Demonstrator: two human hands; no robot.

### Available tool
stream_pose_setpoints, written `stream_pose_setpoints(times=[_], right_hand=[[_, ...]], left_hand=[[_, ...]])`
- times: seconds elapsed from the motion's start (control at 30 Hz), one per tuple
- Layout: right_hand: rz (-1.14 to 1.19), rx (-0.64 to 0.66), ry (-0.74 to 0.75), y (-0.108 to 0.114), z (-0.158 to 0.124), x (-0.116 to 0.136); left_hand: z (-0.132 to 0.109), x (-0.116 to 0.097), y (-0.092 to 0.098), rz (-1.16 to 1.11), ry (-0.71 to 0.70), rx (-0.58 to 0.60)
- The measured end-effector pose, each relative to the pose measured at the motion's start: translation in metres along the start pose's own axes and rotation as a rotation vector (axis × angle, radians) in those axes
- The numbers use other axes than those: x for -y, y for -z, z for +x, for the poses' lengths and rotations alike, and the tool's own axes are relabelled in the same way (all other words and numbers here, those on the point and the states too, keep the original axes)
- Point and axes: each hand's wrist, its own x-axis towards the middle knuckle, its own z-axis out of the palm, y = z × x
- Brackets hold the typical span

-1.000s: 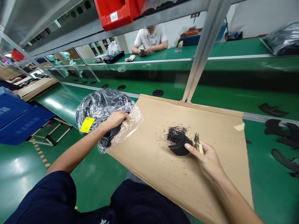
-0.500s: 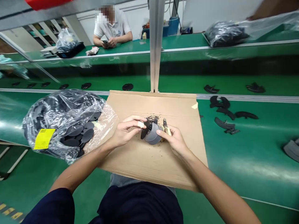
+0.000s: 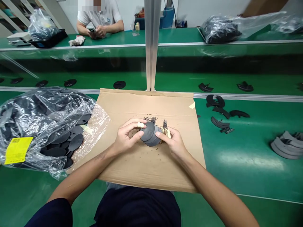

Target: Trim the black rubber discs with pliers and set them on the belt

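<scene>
My left hand is closed on a round black disc, pinched at its left edge between thumb and fingers. Pale tape wraps one of its fingertips. The disc lies face up over a stack of grey-black discs, just above the cardboard sheet or resting on it; I cannot tell which. In my right hand is a pair of nippers with pale yellow handles, jaws pointing away from me. The right thumb touches the stack's right side. Small black scraps lie scattered behind the discs.
A clear plastic bag of black discs lies open at the left of the cardboard. Curved black pieces and a grey stack sit at right. A metal post rises behind the cardboard. Across the bench sits another person.
The disc in my left hand has turned from tilted, nearly edge-on, to flat over the stack. My right hand keeps the nippers and stays by the stack. The view has swung slightly right.
</scene>
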Motion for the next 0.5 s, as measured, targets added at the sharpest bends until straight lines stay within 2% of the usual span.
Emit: stream_pose_setpoints(times=[0.2, 0.5], right_hand=[[-0.108, 0.016, 0.033, -0.001, -0.005, 0.001], [-0.206, -0.039, 0.084, -0.003, -0.008, -0.001]], left_hand=[[-0.008, -0.001, -0.011, 0.138, 0.041, 0.019], [-0.013, 0.000, -0.014, 0.125, 0.139, 0.061]])
